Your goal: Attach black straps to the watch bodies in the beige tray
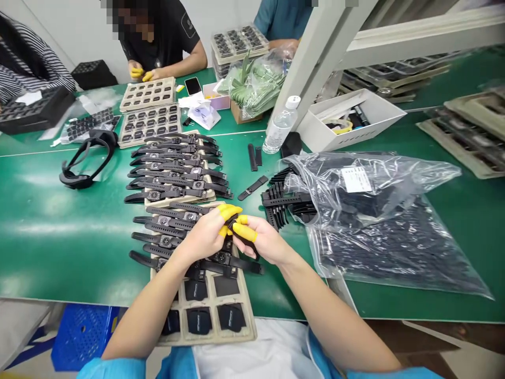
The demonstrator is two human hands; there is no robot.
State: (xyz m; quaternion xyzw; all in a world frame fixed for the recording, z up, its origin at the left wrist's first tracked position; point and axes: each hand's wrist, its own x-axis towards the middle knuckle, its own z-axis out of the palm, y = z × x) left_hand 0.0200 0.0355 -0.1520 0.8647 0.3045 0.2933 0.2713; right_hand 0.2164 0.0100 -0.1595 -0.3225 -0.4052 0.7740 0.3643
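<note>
Blue sleeves lie nearest, with bare forearms running up to 2 hands. Left hand and right hand, in yellow finger covers, together pinch 1 dark watch piece, partly hidden by the fingers, above the near tray. Strapped watches lie across it; a 2nd tray stands beyond. Rightward are 1 loose strap and a clear bag. Farther off sits a co-worker in black.
</note>
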